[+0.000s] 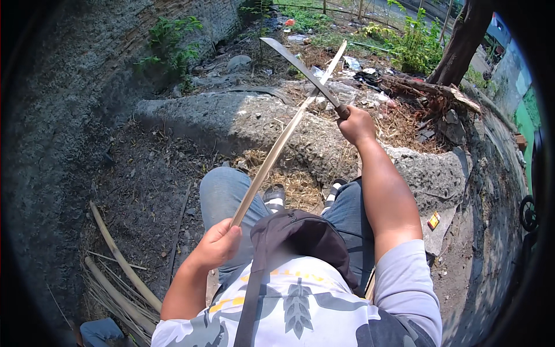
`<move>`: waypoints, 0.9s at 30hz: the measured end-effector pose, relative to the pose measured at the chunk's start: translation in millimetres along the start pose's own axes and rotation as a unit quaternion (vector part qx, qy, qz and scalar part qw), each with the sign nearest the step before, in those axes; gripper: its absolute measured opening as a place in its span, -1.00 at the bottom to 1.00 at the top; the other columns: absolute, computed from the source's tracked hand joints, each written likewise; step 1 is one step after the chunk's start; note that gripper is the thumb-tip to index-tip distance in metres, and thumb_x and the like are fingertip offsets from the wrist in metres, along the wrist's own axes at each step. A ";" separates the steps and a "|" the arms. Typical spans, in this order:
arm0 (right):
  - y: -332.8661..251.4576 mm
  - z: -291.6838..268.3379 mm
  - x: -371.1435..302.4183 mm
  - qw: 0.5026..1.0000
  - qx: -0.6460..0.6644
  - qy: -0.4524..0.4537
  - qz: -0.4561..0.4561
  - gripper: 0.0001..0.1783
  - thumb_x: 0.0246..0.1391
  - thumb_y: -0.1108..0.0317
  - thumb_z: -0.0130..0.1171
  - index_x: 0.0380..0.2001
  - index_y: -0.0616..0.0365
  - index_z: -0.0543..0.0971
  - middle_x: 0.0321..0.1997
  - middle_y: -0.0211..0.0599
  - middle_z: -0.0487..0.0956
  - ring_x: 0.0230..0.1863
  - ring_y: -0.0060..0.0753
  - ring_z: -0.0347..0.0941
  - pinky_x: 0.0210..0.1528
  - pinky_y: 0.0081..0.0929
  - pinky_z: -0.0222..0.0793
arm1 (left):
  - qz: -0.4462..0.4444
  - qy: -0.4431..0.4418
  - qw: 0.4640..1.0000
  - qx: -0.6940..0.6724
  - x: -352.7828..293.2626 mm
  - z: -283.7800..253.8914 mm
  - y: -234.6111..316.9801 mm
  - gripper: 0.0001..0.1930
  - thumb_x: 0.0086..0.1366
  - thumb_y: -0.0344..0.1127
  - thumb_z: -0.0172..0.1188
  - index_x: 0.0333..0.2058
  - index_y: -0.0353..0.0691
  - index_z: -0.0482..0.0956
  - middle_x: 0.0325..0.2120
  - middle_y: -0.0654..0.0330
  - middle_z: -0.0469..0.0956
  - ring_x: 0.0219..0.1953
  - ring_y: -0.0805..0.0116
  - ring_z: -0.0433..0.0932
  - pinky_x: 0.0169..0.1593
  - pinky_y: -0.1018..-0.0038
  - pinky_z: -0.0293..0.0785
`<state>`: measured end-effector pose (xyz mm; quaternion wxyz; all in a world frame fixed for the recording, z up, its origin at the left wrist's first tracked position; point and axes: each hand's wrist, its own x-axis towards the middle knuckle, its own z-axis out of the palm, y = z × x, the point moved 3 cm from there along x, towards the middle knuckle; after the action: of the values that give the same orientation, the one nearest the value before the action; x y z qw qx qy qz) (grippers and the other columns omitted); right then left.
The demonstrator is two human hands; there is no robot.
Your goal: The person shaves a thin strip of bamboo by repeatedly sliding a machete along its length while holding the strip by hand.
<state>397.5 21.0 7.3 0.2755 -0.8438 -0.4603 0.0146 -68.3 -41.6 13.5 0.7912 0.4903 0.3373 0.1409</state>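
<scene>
Your left hand (217, 246) grips the near end of the long stick (277, 147); your right hand (356, 124), fingers closed, holds the knife (300, 69) crossing it. Stick looks light, stiff, springy; hold it low.

Harsh sunlight, hard shadows, sharp centre, fisheye bending, black vignetted rim.

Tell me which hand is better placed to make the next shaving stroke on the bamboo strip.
Probably the right hand: it grips the machete, whose blade crosses the bamboo strip. The left hand only holds the strip's near end.
</scene>
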 end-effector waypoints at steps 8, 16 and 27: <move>-22.4 -7.8 -10.9 0.994 0.053 0.017 -0.093 -0.79 0.03 0.18 0.26 -0.26 -0.04 0.67 -0.29 -0.05 0.70 -0.17 0.14 0.64 -0.07 -0.01 0.55 | 0.012 0.018 1.000 -0.018 5.3 -5.1 2.1 -0.73 0.59 -0.06 0.05 -0.22 -0.12 0.44 -0.61 0.49 0.27 -0.66 0.67 0.16 -0.59 0.60 0.11; -56.7 -11.3 -31.6 0.924 -0.084 -0.015 -0.373 -0.90 0.02 0.23 0.28 -0.43 -0.05 0.58 -0.45 -0.21 0.67 -0.31 -0.03 0.65 -0.15 -0.05 0.54 | 0.024 0.050 0.998 -0.014 11.2 -5.5 -2.4 -0.75 0.57 -0.07 0.08 -0.19 -0.12 0.47 -0.61 0.49 0.29 -0.66 0.67 0.19 -0.58 0.60 0.12; -36.8 -17.0 -29.0 0.976 0.053 -0.051 -0.206 -0.87 -0.01 0.27 0.30 -0.40 0.05 0.63 -0.39 -0.02 0.65 -0.32 0.17 0.59 -0.27 -0.06 0.49 | 0.080 0.055 0.994 0.042 8.9 -11.1 -2.9 -0.78 0.59 -0.14 0.06 -0.17 -0.15 0.51 -0.63 0.53 0.30 -0.66 0.71 0.19 -0.57 0.63 0.11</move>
<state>357.2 6.3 32.6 0.2930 -0.7130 -0.6365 0.0252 -69.6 -30.5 4.2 0.7363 0.5402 0.3456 0.2160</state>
